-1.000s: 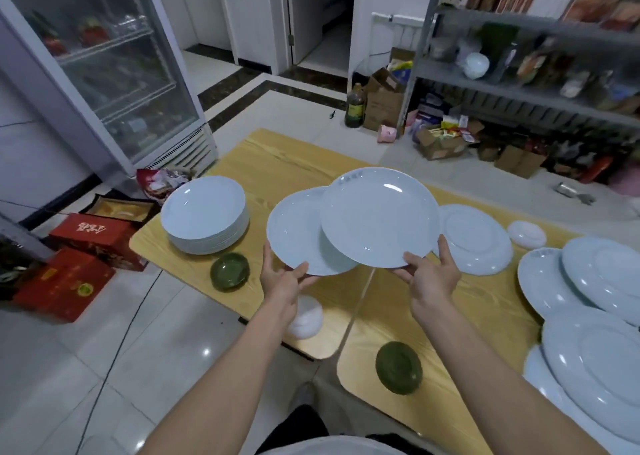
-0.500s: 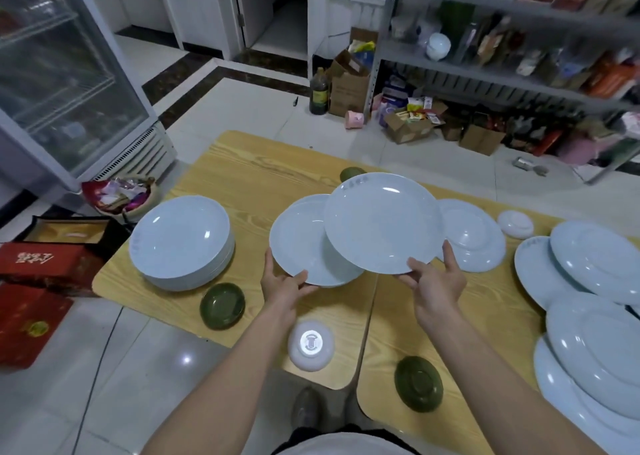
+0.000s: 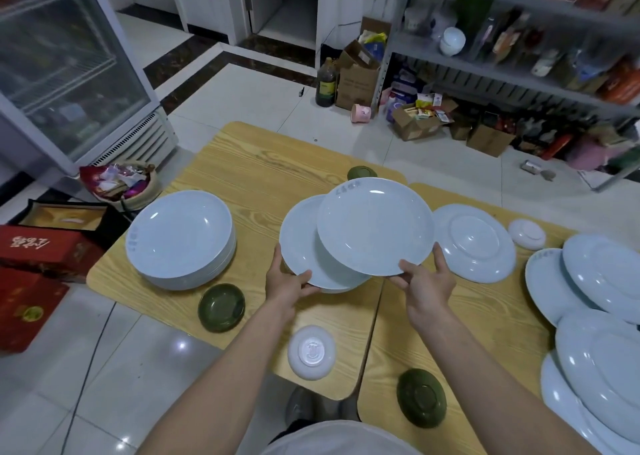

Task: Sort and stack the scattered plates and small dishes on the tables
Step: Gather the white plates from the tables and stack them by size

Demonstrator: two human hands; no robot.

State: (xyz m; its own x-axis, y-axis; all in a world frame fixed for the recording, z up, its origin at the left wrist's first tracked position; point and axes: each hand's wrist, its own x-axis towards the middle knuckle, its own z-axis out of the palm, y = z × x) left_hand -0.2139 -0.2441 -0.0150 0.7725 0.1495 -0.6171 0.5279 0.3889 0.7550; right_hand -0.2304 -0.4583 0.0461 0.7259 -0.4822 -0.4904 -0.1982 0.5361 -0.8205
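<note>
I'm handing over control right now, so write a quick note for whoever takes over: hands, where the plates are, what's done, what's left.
Left hand grips the lower plate by its near rim. The right hand grips the upper plate, which overlaps it from above.
Done: a stack of plates on the left table.
Left: loose plates at the right, an upside-down plate, and green dishes and white dishes scattered singly.

Left hand (image 3: pixel 288 281), right hand (image 3: pixel 428 283): pinch grip.
</note>
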